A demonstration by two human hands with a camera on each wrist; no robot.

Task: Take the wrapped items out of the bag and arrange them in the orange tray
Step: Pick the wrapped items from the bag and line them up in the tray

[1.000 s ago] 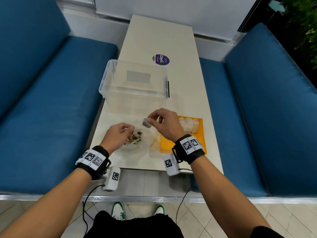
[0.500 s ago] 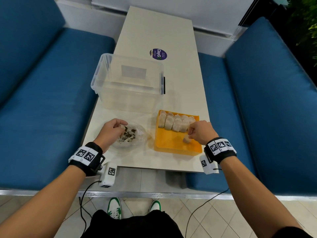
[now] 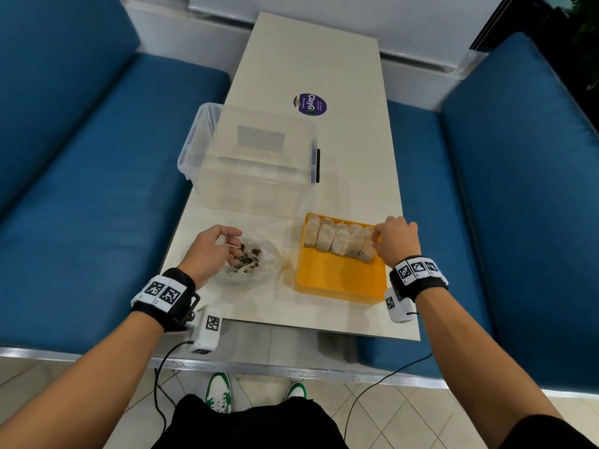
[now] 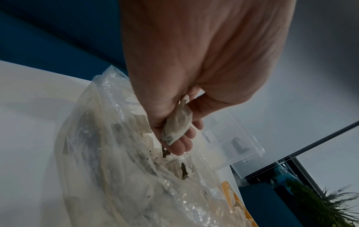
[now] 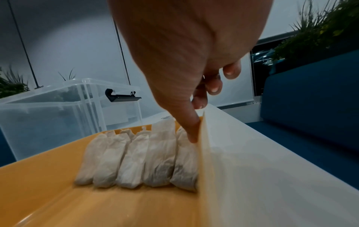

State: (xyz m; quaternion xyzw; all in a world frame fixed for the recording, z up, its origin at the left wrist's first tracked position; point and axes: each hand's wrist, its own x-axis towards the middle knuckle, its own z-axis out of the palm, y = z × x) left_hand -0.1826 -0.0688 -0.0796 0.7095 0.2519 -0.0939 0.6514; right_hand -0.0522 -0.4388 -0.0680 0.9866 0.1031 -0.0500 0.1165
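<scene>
A: White table (image 3: 353, 176) between blue benches (image 3: 81, 202), clear tub (image 3: 249, 163) sitting mid-frame. How far is this one getting?

B: Partway, I'd say. Orange tray (image 3: 337, 280) is lying at lower right of centre, and five wrapped items (image 3: 340, 243) are lining up side by side along its far edge. The near half of the tray is showing bare orange.

A: Right hand (image 3: 395, 241)?

B: It's hovering at the right end of the row. In the right wrist view one straight finger (image 5: 191, 130) is pressing the last packet (image 5: 185, 162) against the tray wall. Nothing is being gripped there.

A: And the left hand (image 3: 210, 251)?

B: It's reaching into the plastic bag (image 3: 249, 264), left of the tray. The left wrist view is showing the fingers (image 4: 182, 142) curling round one pale wrapped item (image 4: 177, 122), just above the bag mouth.

A: Anything remaining in the bag?

B: Pale lumps and dark crumbs are showing through the plastic; a count isn't possible. So judging from this, at least the held one is waiting to go over, likely more.
</scene>
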